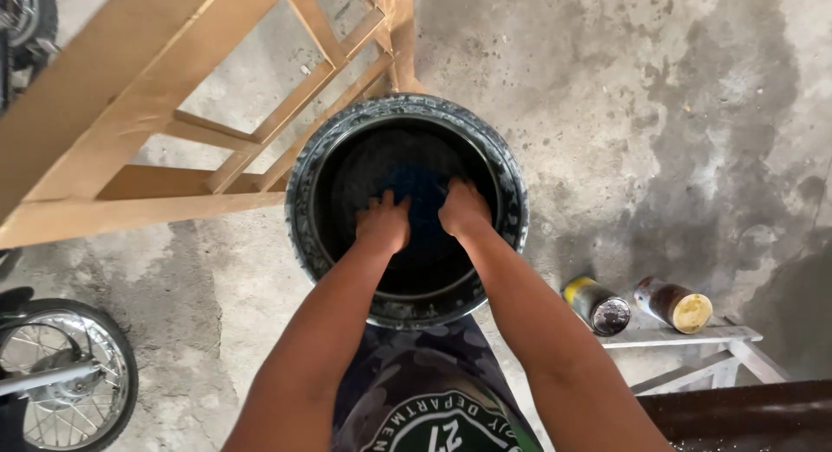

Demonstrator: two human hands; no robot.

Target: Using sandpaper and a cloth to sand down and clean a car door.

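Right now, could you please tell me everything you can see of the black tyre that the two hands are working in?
The tyre is black rubber with a blocky tread pattern, greyed with dust on its outer band. It lies flat, its opening facing up, by the person's legs and beside a wooden frame on the concrete floor. Its dark inside holds something bluish, too dim to identify. The left hand and right hand both press down inside it, fingers spread on the dark lining.
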